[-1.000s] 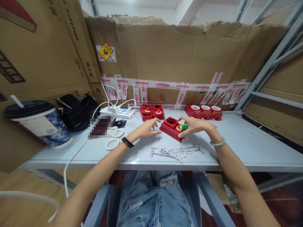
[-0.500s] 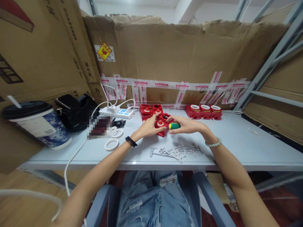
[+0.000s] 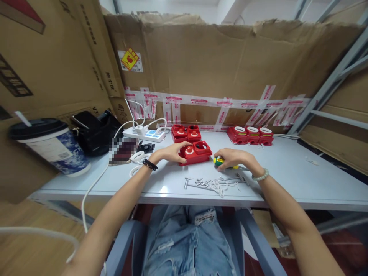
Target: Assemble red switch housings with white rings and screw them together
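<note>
My left hand grips the left end of a red plastic housing standing on the table. Its top carries a red knob ringed in white on the left and a round opening on the right. To the right of the housing, my right hand is closed around a screwdriver with a green and yellow handle. Its shaft points right, under my wrist. Just in front of my right hand lie metal T-shaped rods, small screws and white cord.
Similar red housings stand behind, and a row with white rings is at the back right. White rings, a phone, a power strip and a large cup are on the left. Cardboard walls the back.
My right hand has moved away from the red housing, right and down with the screwdriver. My left hand has shifted slightly left, and the housing now sits more squarely, with more of it showing.
</note>
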